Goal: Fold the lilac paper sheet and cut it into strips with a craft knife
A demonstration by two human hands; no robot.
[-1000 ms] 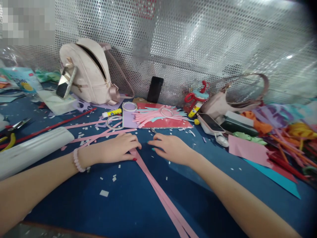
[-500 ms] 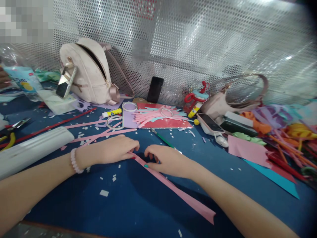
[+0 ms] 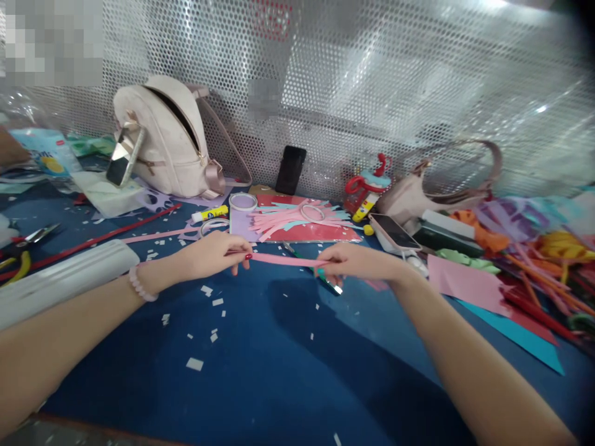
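A pink paper strip [image 3: 283, 260] stretches between my two hands above the blue table. My left hand [image 3: 216, 254], with a beaded bracelet on its wrist, pinches one part between thumb and fingers. Farther along, my right hand [image 3: 344, 261] is closed on the strip, and a pink end shows past its wrist. Beneath the strip lies a green-handled cutter or brush-like tool [image 3: 333, 285], partly hidden by my right hand. Just beyond it, a pile of pink and light blue strips [image 3: 283, 218] rests on a red sheet [image 3: 302, 234], with a tape roll [image 3: 312, 212] on top.
Behind stand a beige backpack [image 3: 162, 136], an upright black phone [image 3: 290, 170] and a handbag [image 3: 418, 186]. A glue stick [image 3: 210, 214] lies beyond my left hand. Left are a white roll [image 3: 69, 272] and pliers [image 3: 23, 251]. Coloured paper scraps [image 3: 469, 279] crowd the right; white bits dot the table [image 3: 260, 384].
Both hands have moved away from me and spread apart. The pink strip, earlier slanting toward the near right, is now held nearly level between them.
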